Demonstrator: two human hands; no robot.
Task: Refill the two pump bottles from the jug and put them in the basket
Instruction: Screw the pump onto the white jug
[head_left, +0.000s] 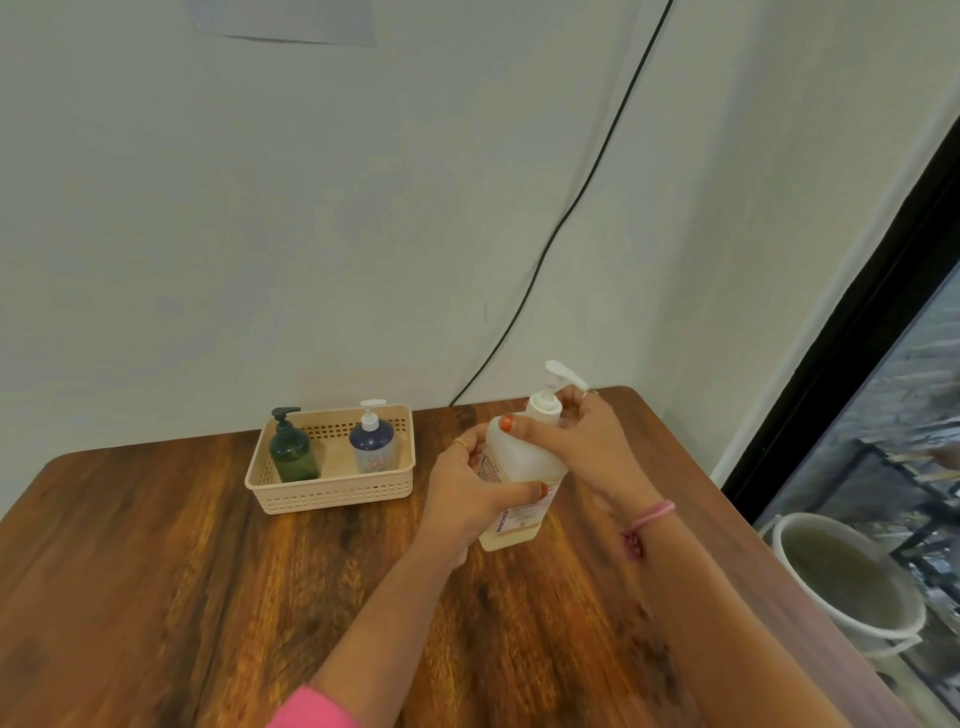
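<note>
I see both hands on one large translucent pump bottle (519, 467), which stands on the wooden counter (156, 597) to the right of the basket (332, 491). My left hand (467, 499) is wrapped around the bottle's body at the label, thumb across the front, clamped on it. My right hand (582, 447) is closed around the neck and collar just under the white pump head (558, 375), with the thumb lying over the bottle's shoulder. The bottle leans a little to the right at the top, and only a shallow band of yellowish liquid shows at its bottom.

The cream basket sits near the wall, well apart from the hands. Inside it stand two smaller pump bottles, both upright: a dark green bottle (293, 452) at the left end and a blue bottle (372, 447) with a white pump toward the right. A black cable (587, 182) runs down the wall behind the counter. A white bucket (852, 587) sits on the floor off the counter's right edge.
</note>
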